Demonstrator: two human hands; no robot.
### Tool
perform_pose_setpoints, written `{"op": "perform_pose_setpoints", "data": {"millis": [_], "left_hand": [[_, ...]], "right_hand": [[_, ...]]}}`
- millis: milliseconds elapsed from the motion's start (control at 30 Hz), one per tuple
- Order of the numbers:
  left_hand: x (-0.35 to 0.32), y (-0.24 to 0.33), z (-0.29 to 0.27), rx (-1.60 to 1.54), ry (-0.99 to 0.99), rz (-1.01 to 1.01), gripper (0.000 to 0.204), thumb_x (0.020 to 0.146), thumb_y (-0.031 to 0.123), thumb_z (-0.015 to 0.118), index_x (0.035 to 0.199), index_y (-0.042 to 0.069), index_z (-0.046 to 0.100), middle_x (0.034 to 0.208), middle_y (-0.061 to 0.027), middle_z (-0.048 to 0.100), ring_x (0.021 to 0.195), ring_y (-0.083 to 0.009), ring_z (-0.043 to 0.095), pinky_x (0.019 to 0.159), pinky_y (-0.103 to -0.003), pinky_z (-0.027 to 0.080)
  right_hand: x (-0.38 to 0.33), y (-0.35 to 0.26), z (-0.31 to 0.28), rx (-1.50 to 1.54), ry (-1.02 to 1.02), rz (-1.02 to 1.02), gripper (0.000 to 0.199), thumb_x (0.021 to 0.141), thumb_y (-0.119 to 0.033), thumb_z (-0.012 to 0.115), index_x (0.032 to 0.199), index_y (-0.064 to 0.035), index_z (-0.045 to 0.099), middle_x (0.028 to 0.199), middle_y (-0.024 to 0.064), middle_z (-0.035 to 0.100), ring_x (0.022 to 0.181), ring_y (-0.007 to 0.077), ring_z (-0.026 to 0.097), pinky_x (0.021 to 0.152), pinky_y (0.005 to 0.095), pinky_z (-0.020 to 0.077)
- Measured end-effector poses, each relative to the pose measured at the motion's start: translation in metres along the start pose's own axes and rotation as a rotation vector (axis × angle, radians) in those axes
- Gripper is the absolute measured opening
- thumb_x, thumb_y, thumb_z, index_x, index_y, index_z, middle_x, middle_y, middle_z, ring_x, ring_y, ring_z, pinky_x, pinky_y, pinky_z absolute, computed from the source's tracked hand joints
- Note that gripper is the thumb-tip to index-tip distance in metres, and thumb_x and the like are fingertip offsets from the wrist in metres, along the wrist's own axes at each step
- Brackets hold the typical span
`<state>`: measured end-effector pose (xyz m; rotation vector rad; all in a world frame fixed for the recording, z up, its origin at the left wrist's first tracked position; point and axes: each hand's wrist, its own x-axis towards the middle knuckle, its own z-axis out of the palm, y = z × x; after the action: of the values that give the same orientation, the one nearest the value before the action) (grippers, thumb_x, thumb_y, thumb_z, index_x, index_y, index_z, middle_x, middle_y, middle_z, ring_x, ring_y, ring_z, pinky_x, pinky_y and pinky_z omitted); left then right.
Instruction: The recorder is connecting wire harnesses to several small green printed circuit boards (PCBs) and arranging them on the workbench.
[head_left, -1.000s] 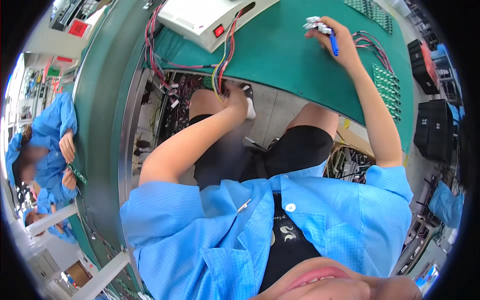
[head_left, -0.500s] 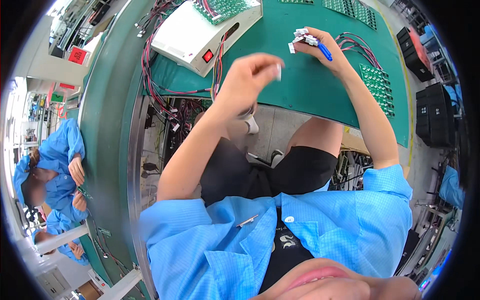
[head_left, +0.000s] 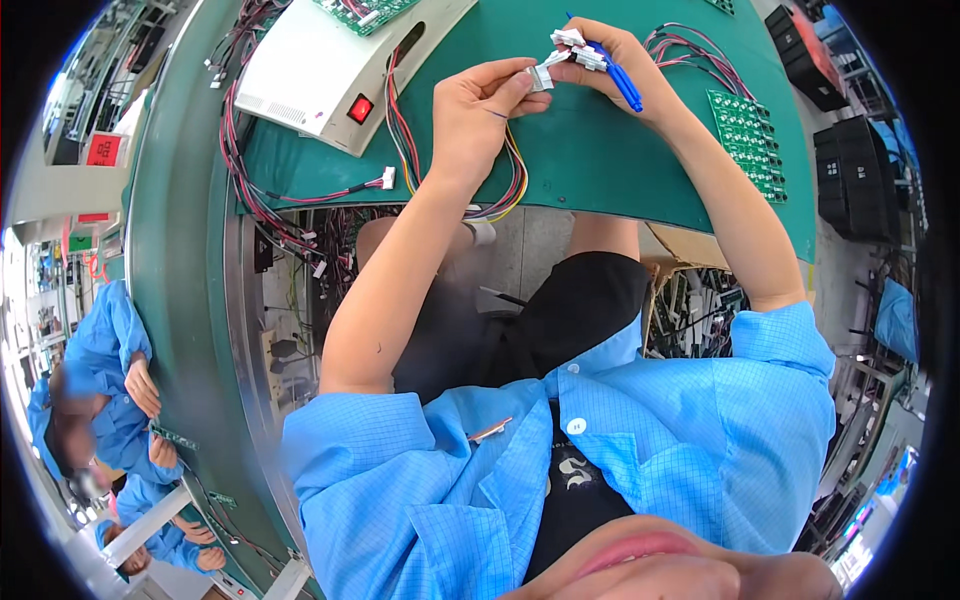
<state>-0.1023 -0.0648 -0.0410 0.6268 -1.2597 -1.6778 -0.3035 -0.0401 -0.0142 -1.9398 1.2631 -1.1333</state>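
My left hand (head_left: 478, 118) pinches a small white piece (head_left: 541, 79), perhaps a connector, between thumb and fingertips. It meets the white connectors (head_left: 583, 57) that my right hand (head_left: 622, 75) holds bunched over the green table. A blue pen (head_left: 625, 88) is also tucked in the right hand. Dark red and black wires (head_left: 705, 50) run from behind that hand to a green circuit board panel (head_left: 745, 145) lying beside the right forearm. Multicoloured wires (head_left: 518, 165) pass behind my left hand and loop below it. Whether the two white parts are joined I cannot tell.
A white box with a lit red switch (head_left: 360, 108) stands at the left, a circuit board panel (head_left: 368, 12) on top. A loose white plug (head_left: 388, 178) lies near the table's front edge. Black crates (head_left: 862, 185) are at the right. Co-workers (head_left: 105, 385) sit at the far left.
My left hand has come in to meet the right hand, bringing the small white piece to the connectors. The whole view has shifted, so the white box now sits further left.
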Motion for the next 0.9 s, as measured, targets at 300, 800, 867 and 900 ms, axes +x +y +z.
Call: {"op": "perform_pose_setpoints", "data": {"millis": [300, 800, 867, 900], "left_hand": [[-0.001, 0.000, 0.000, 0.017, -0.001, -0.004, 0.020, 0.094, 0.000, 0.060, 0.109, -0.010, 0.065, 0.090, -0.0158, 0.070, 0.076, -0.0186, 0.071, 0.072, -0.027, 0.061], [-0.028, 0.038, 0.028, 0.914, 0.158, 0.589, 0.020, 0.088, 0.001, 0.061, 0.108, -0.001, 0.065, 0.107, -0.0129, 0.066, 0.098, -0.0225, 0.063, 0.084, -0.034, 0.051], [-0.025, 0.068, 0.065, 1.040, 0.213, 0.850, 0.022, 0.086, -0.001, 0.062, 0.108, 0.000, 0.065, 0.108, -0.0128, 0.065, 0.101, -0.0241, 0.062, 0.087, -0.035, 0.049], [-0.022, 0.083, 0.079, 1.018, -0.022, 0.835, 0.025, 0.083, -0.001, 0.064, 0.108, 0.000, 0.065, 0.109, -0.0126, 0.064, 0.103, -0.0259, 0.061, 0.090, -0.036, 0.048]], "right_hand": [[0.002, 0.011, 0.007, 0.008, 0.040, -0.074, 0.019, 0.084, -0.009, 0.076, 0.095, -0.0053, 0.061, 0.084, -0.0016, 0.064, 0.080, 0.0049, 0.057, 0.073, 0.0235, 0.0471], [-0.009, 0.008, 0.037, 0.026, 0.110, -0.088, 0.026, 0.079, -0.012, 0.075, 0.097, -0.0075, 0.058, 0.081, 0.0084, 0.064, 0.076, 0.0235, 0.064, 0.068, 0.0353, 0.0495], [-0.012, 0.004, 0.039, -0.015, 0.114, -0.141, 0.025, 0.081, -0.019, 0.074, 0.098, -0.0108, 0.058, 0.082, 0.0102, 0.065, 0.075, 0.0332, 0.064, 0.066, 0.0406, 0.0493], [-0.013, -0.001, 0.042, -0.058, 0.089, -0.175, 0.024, 0.081, -0.017, 0.073, 0.099, -0.0119, 0.058, 0.085, 0.0102, 0.066, 0.076, 0.0340, 0.065, 0.066, 0.0416, 0.0495]]}}
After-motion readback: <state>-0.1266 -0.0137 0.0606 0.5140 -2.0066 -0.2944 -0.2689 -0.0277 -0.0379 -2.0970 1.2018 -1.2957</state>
